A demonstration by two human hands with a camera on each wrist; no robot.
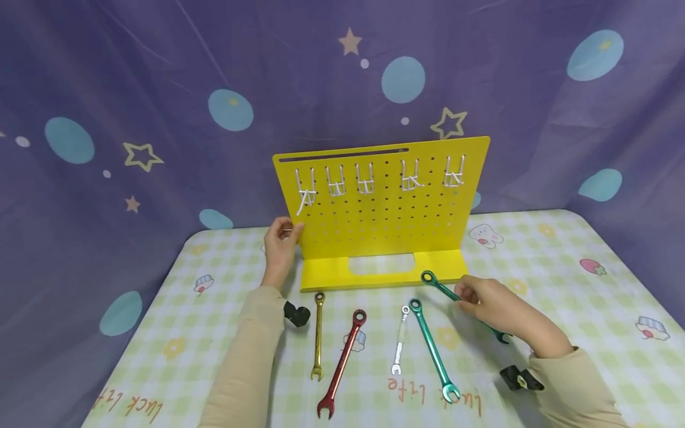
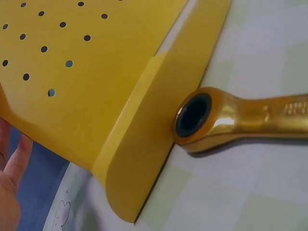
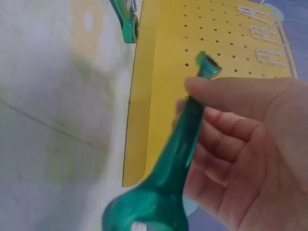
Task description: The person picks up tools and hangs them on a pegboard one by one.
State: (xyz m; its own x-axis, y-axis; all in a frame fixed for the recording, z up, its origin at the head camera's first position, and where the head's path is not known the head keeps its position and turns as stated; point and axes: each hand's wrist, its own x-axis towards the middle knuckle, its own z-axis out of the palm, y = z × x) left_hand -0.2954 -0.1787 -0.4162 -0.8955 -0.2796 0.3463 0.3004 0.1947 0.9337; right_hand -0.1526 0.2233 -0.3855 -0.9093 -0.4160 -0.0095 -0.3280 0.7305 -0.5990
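1. I see the right hand [image 1: 489,300] pinching a shiny green metal wrench [image 1: 446,291] by its shaft, between thumb and curled fingers, at the front right of the upright yellow perforated pegboard [image 1: 393,213]; its ring end points toward the board's base (whether they touch, I can't tell).
2. The left hand [image 1: 280,246] pinches the pegboard's left edge, fingers partly hidden behind it.
3. In front of the pegboard, left to right, I have a gold wrench [image 1: 318,336], a red wrench [image 1: 342,362], a small silver wrench [image 1: 399,342] and a second green wrench [image 1: 432,351].
4. White wire hooks [image 1: 453,179] line the pegboard's upper part.
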